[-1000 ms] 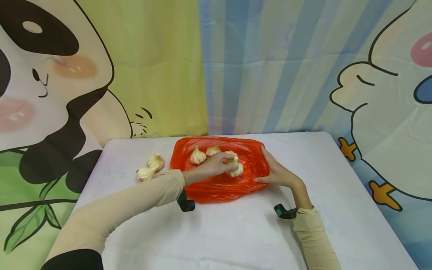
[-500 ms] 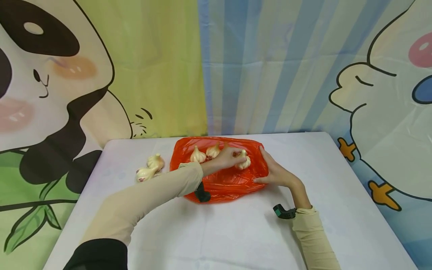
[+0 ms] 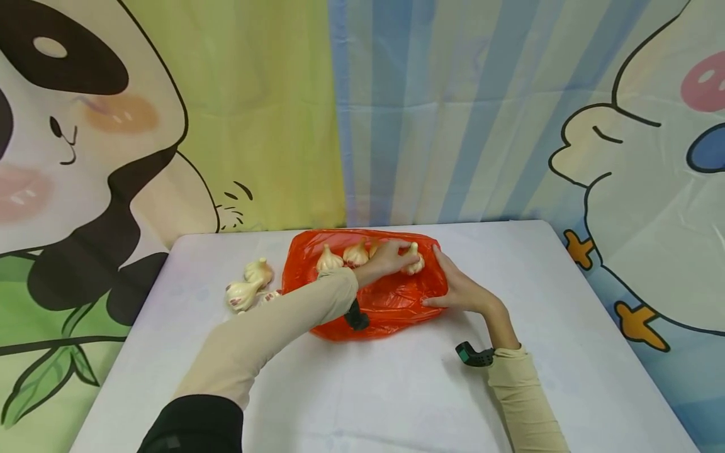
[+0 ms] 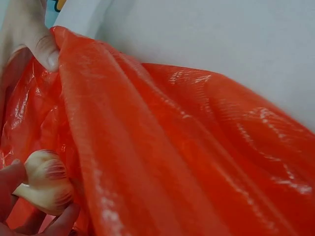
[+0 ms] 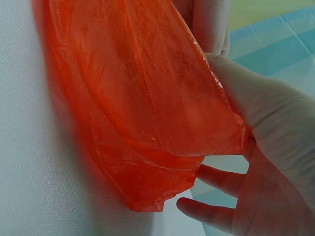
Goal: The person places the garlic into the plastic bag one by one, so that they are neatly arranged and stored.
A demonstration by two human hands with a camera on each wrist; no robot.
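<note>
My left hand (image 3: pixel 387 259) reaches into the right part of an open red plastic bag (image 3: pixel 391 307) and pinches a garlic bulb (image 3: pixel 416 262) between thumb and fingers. In the left wrist view, this garlic bulb (image 4: pixel 47 182) shows purple streaks, with fingers around it. My right hand (image 3: pixel 469 289) holds the bag's right edge, thumb on the inner side. In the right wrist view, the right hand's (image 5: pixel 283 130) other fingers lie behind the red film. Further left in the bag sit two garlic bulbs (image 3: pixel 330 259), and another is partly hidden behind the left hand.
Left of the bag, two garlic bulbs (image 3: pixel 241 294) lie on the white table (image 3: pixel 396 396); something pale with red marks (image 3: pixel 272 296) shows beside them, partly covered by the left sleeve. A cartoon-printed curtain (image 3: pixel 272 113) hangs behind the table.
My left hand has carried the garlic bulb rightward and slightly farther back inside the bag. The right hand stays at the bag's edge. The sleeve has uncovered more beside the bulbs on the table.
</note>
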